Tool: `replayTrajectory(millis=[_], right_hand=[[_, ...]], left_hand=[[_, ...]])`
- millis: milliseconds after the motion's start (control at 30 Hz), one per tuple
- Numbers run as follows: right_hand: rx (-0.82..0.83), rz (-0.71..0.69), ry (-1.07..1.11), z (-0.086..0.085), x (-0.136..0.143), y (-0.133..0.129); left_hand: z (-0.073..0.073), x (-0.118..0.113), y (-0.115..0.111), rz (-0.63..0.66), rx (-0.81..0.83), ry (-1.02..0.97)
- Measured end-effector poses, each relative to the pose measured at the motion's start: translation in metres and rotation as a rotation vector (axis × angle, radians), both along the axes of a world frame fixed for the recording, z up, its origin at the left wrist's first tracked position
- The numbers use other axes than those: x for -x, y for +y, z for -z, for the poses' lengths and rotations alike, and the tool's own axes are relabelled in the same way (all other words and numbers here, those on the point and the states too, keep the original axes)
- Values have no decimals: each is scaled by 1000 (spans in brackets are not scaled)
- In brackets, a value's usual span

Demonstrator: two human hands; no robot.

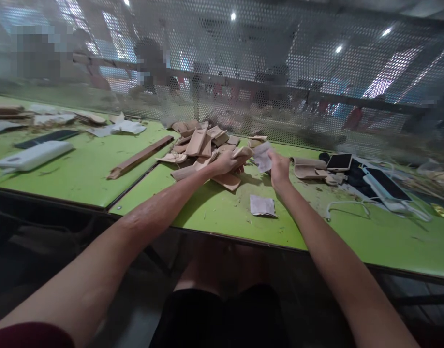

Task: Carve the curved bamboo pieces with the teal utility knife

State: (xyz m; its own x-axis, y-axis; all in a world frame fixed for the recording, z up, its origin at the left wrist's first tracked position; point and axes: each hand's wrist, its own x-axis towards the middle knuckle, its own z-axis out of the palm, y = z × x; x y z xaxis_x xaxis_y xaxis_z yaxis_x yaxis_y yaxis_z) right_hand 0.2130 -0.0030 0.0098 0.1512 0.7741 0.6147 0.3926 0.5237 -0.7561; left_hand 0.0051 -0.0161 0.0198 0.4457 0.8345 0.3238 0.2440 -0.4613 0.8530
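My left hand is closed round a light curved wooden piece, which looks like split bamboo. Between the thumb and fingers of my right hand is a greyish sheet that looks like sandpaper. The sheet is just right of the wooden piece; whether they touch I cannot tell. Behind and left of my left hand lies a heap of similar curved pieces. A second folded sheet rests on the green table, nearer to me.
A long wooden strip lies left of the heap, near a white power strip. On the right are more curved pieces, a phone, a blue-edged phone and a white cable. A perforated metal screen stands along the back.
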Motion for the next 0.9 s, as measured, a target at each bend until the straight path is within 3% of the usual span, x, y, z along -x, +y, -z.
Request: replayTrajectory(millis=[200,400,633,800,900], right_hand=[[101,-87,109,-9,11,-21],[15,-20,1,-21,8,-30],[26,-87,-234,-22,10,-37],[-37,-35,-237,-24,8,-38],[10,-84,-289,-22,7,-36]], left_hand=[[3,0,2,31,36,-37],[3,1,3,12,-5,4],[0,1,-2,4,-53,4],[5,1,4,17,-32,-12],[5,3,4,0,-81,25]])
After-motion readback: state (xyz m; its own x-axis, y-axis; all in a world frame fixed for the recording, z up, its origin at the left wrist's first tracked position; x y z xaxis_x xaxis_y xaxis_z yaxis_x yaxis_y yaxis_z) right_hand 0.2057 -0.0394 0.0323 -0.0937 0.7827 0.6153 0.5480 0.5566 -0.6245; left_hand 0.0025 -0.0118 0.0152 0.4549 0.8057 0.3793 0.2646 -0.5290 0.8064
